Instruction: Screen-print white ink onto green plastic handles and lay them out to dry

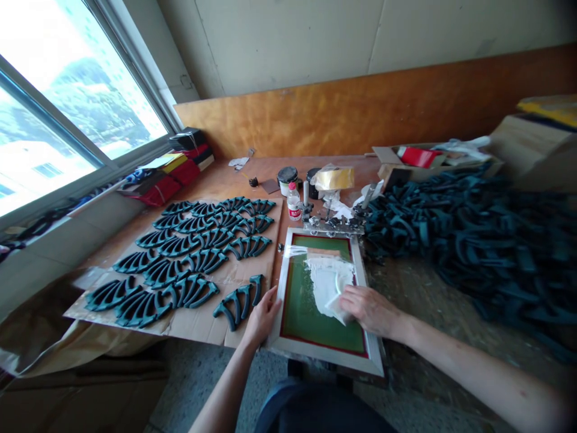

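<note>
Dark cloth covered the person's lap [315, 412]. Beyond stretched the table [216, 180], bearing a heap [451, 228] of dark parts at right and a cardboard sheet [198, 325] of parts in rows at left. Between them lay the frame [324, 353], white paste [320, 279] across its green mesh [300, 300]. The right hand [369, 308] pinched something white [338, 308] over the paste — cloth or scraper, unclear; the left hand [262, 316] met the left rail [285, 273] — its grip could not be told.

- Left hand [262, 316] reaches forward, fingers slightly bent.
- Left forearm [225, 382] is bare, slanting inward.
- Right hand [367, 308] is palm down, fingers curled in a grip.
- Right forearm [464, 359] extends bare from the right.
</note>
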`<state>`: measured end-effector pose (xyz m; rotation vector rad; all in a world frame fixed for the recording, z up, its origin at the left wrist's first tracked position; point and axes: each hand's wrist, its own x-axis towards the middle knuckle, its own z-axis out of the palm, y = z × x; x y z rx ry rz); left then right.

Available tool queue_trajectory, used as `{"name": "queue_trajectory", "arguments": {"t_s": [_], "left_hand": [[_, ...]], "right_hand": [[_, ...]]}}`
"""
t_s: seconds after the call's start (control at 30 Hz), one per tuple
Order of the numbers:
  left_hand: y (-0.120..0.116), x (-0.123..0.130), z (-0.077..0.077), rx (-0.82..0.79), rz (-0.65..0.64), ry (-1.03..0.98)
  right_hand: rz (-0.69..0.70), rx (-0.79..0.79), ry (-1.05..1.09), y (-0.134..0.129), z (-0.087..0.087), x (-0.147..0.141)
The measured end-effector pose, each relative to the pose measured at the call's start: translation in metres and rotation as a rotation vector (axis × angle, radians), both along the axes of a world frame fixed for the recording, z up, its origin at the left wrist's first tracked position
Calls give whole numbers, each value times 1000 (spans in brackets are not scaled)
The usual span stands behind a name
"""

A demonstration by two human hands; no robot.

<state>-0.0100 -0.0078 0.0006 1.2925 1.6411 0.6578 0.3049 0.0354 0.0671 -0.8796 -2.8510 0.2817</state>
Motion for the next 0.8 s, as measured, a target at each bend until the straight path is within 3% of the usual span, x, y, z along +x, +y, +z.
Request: {"name": "queue_trajectory", "arguments": {"t_s": [0.07, 0.17, 0.3, 0.37, 0.47, 0.57, 0.67, 0.73, 0.8], "left_hand": [[0, 1, 0, -4, 13, -17], [-1, 3, 4, -20, 46, -60], [-2, 5, 9, -45, 106, -93], [-1, 6, 12, -50, 116, -102], [0, 6, 23, -52, 115, -144], [0, 5, 47, -66, 104, -236], [4, 5, 86, -30, 133, -349], [11, 8, 116, 49, 167, -408], [25, 15, 144, 174, 202, -445]], "right_hand": [[-36, -41, 35, 6, 4, -2], [-124, 57, 137, 4, -4, -8], [-55, 94, 183, -17, -18, -5], [-58, 16, 174, -16, -12, -2], [-201, -47, 198, 13, 8, -8], [-410, -1, 181, 54, 33, -17], [-598, 110, 160, 83, 51, -2], [-732, 193, 242, 91, 53, 21], [-837, 208, 284, 87, 42, 45]]}}
